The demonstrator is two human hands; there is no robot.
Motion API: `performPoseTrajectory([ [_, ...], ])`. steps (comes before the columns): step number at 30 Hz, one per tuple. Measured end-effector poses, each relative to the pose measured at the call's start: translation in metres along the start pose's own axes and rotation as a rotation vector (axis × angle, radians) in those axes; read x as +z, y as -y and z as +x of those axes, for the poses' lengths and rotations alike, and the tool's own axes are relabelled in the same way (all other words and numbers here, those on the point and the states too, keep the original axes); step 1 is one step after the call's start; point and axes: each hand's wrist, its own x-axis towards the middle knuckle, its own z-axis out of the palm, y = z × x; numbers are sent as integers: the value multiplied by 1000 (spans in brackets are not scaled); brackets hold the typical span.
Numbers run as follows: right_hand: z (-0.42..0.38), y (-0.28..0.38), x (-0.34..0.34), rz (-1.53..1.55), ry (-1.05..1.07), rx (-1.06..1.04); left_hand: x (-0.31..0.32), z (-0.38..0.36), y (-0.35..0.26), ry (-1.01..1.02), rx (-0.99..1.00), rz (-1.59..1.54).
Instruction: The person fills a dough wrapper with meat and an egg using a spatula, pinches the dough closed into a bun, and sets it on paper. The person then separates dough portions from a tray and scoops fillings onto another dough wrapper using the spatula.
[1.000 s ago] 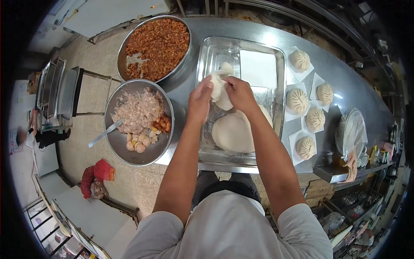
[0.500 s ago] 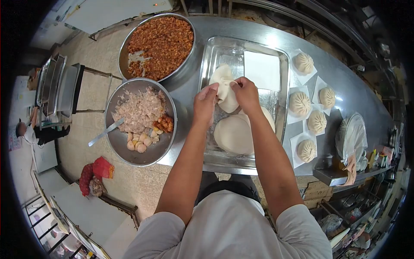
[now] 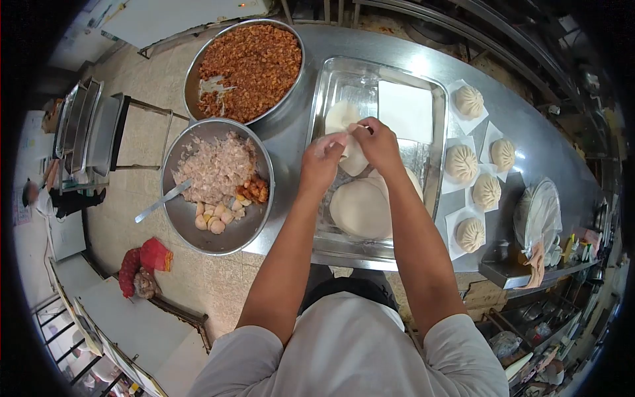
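Head view: pinching dough (image 3: 341, 116) just above frame centre with right hand (image 3: 377, 147), with left hand (image 3: 320, 165) just beside, cannot tell if gripping, along a long axis steeply upper left to lower right.

At centre, the dough wrapper (image 3: 355, 161) looks smooth and matt, like the dough mound (image 3: 357, 210) below it; the metal tray (image 3: 354, 258) gleams. At right, ridged, matt buns (image 3: 461, 163) sit on smooth paper squares (image 3: 467, 126); upper left, coarse filling (image 3: 258, 63) lies in a shiny metal bowl (image 3: 192, 94).
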Motion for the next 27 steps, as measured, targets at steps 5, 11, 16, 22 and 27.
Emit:
performPoseTrajectory([
  [5, 11, 8, -5, -61, 139, -39, -1, 11, -11, 51, -79, 190],
  [11, 8, -11, 2, -142, -82, 6, -5, 9, 1, -5, -83, 207],
  [16, 12, 0, 3, -220, 20, -232, 3, 18, -12, -7, -116, -94],
  [22, 5, -4, -9, -98, -148, 174, -3, 21, 2, 27, -162, -4],
  [27, 2, -12, -3, 67, -86, 118, 5, 11, -4, 67, -205, -409],
])
